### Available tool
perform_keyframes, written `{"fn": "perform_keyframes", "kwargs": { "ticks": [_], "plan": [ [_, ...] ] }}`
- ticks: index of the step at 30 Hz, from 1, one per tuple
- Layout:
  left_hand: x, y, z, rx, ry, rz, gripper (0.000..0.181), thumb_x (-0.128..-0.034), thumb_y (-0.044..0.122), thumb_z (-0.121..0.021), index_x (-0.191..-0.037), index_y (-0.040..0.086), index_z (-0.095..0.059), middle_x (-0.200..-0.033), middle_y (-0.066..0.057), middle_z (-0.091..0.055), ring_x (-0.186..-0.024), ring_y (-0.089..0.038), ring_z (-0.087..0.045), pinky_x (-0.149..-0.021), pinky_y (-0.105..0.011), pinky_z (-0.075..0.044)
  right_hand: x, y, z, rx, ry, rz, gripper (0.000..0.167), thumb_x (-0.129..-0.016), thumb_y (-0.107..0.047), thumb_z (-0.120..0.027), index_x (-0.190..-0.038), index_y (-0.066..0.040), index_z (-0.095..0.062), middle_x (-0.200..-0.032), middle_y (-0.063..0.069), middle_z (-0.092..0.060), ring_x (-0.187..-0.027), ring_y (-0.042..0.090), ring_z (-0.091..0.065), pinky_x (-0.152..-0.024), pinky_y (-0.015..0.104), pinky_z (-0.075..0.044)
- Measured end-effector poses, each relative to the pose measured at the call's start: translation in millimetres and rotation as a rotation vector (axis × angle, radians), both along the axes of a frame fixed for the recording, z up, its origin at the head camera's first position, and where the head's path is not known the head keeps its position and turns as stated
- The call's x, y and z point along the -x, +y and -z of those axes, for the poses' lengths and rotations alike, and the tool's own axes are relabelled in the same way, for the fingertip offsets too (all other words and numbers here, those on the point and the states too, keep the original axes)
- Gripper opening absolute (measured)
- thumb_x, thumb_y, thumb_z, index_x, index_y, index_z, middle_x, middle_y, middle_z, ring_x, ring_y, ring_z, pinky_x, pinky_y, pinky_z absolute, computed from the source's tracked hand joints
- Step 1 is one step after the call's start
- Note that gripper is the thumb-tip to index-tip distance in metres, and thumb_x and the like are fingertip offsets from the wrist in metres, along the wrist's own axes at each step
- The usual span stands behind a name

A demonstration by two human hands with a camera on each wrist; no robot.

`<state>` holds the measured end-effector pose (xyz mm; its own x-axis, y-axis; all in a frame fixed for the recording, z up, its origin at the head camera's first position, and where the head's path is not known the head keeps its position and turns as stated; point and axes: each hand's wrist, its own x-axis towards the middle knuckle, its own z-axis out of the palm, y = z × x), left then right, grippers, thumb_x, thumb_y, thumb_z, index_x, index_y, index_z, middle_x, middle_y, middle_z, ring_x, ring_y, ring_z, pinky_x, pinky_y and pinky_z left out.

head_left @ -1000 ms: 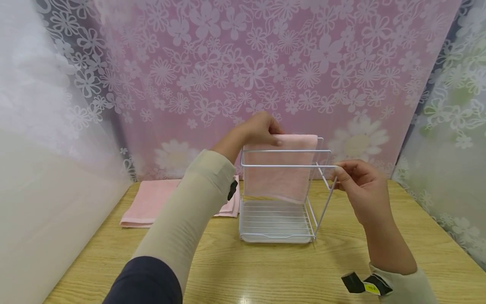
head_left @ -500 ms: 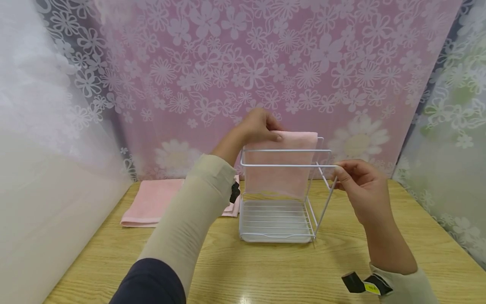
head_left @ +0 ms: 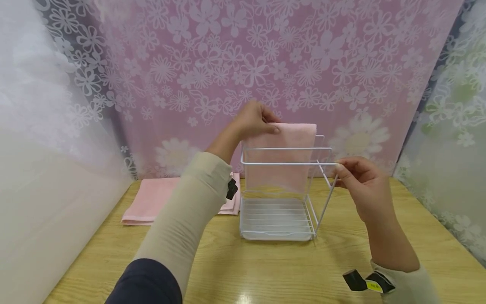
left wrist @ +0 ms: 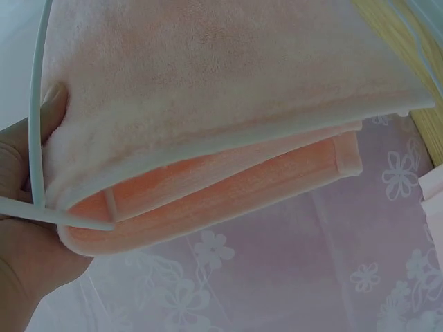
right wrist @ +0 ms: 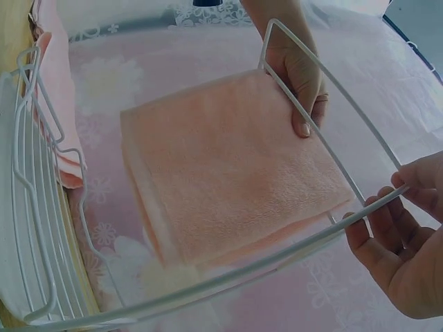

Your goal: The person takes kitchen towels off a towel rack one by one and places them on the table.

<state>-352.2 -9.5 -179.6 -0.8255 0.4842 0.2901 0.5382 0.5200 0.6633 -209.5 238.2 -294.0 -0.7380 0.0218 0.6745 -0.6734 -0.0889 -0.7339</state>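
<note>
A folded pink towel (head_left: 281, 169) hangs at the rear of a white wire rack (head_left: 286, 163), its top fold above the rear bar. In the left wrist view, a rack bar (left wrist: 76, 220) runs into the open fold of the towel (left wrist: 208, 69). My left hand (head_left: 256, 120) pinches the towel's top left corner, thumb on the near side. My right hand (head_left: 364, 185) holds the rack's upper right front corner between thumb and fingers, also seen in the right wrist view (right wrist: 408, 242). The rack stands upright on the table.
A pale tray (head_left: 277, 217) sits at the rack's base on the wooden table (head_left: 228, 270). More folded pink towels (head_left: 152, 198) lie left of the rack, partly hidden by my left sleeve. A pink flowered curtain (head_left: 228, 63) hangs behind, with pale sheets at both sides.
My left hand has risen, and the pink towel has come up with it, so its lower edge is higher above the tray. The right hand keeps its hold on the rack corner.
</note>
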Motion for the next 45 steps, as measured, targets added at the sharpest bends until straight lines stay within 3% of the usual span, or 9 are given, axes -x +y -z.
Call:
{"fn": "perform_keyframes", "kwargs": {
  "ticks": [6, 12, 17, 29, 45],
  "plan": [
    [-4.2, -1.8, -4.1, -0.001, -0.008, -0.008, 0.019, -0.0774, 0.014, -0.084, -0.095, 0.009, -0.079, -0.09, -0.003, -0.075, -0.082, -0.012, -0.068, -0.073, -0.023, -0.054, -3.1, 1, -5.1, -0.026, -0.038, 0.026, 0.018, -0.095, 0.006, -0.057, -0.108, 0.017, -0.061, -0.088, 0.009, -0.065, -0.072, 0.015, -0.064, -0.065, 0.023, -0.056],
    [-6.6, -2.4, -6.5, -0.013, 0.002, -0.006, 0.02, -0.0786, 0.012, -0.083, -0.098, 0.008, -0.079, -0.093, -0.004, -0.074, -0.082, -0.013, -0.068, -0.072, -0.024, -0.054, -2.8, 2, -10.1, -0.097, -0.118, 0.083, 0.017, -0.095, -0.001, -0.061, -0.107, 0.009, -0.067, -0.086, 0.005, -0.066, -0.071, 0.015, -0.064, -0.065, 0.022, -0.055],
    [-9.4, -3.3, -9.5, -0.029, 0.011, 0.005, 0.02, -0.0788, 0.012, -0.083, -0.098, 0.007, -0.078, -0.093, -0.005, -0.074, -0.083, -0.014, -0.068, -0.073, -0.024, -0.055, -1.2, 4, -12.3, -0.092, -0.177, 0.094, 0.014, -0.094, -0.005, -0.064, -0.101, 0.005, -0.071, -0.083, 0.004, -0.067, -0.068, 0.016, -0.063, -0.063, 0.023, -0.056],
    [-19.0, -5.4, -9.8, 0.028, 0.054, 0.043, 0.018, -0.0799, 0.013, -0.082, -0.097, 0.01, -0.079, -0.094, 0.0, -0.073, -0.087, -0.012, -0.066, -0.077, -0.023, -0.053, -0.9, 0, -13.5, -0.092, -0.174, 0.082, 0.01, -0.094, -0.005, -0.063, -0.095, 0.002, -0.07, -0.078, 0.005, -0.063, -0.067, 0.015, -0.061, -0.062, 0.023, -0.055],
    [-31.9, -11.1, -7.8, 0.034, 0.174, 0.156, 0.013, -0.0795, 0.01, -0.082, -0.092, 0.009, -0.079, -0.086, 0.002, -0.072, -0.078, -0.011, -0.066, -0.074, -0.024, -0.053, -0.1, -1, -12.4, -0.07, -0.165, 0.081, 0.009, -0.094, -0.004, -0.064, -0.094, 0.003, -0.07, -0.078, 0.005, -0.063, -0.066, 0.014, -0.06, -0.062, 0.022, -0.055]
  ]
}}
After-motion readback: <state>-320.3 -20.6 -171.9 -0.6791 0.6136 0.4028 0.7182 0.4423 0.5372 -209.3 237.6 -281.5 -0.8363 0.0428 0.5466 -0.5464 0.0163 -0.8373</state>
